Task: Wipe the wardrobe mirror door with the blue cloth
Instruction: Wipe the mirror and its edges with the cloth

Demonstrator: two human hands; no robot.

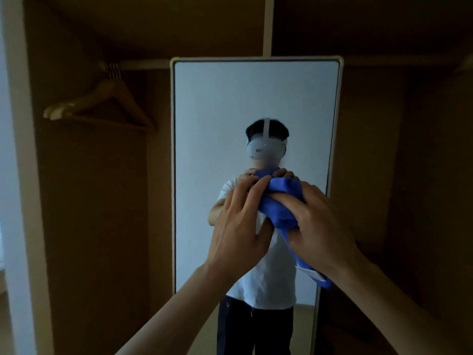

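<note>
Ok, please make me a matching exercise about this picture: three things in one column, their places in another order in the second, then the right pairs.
Things:
1. blue cloth
2. wooden hangers
3. mirror

Places:
A. on the rail, upper left
B. upright in a pale frame, centre
C. bunched between the left hand and the right hand

Pairs: 1-C, 2-A, 3-B

Left of the mirror [256,98], hangers [102,103] hang from a rail [143,64]. Before the mirror the cloth [279,206] is held between two hands: left hand [240,219] on its left, right hand [317,221] on its right.
</note>
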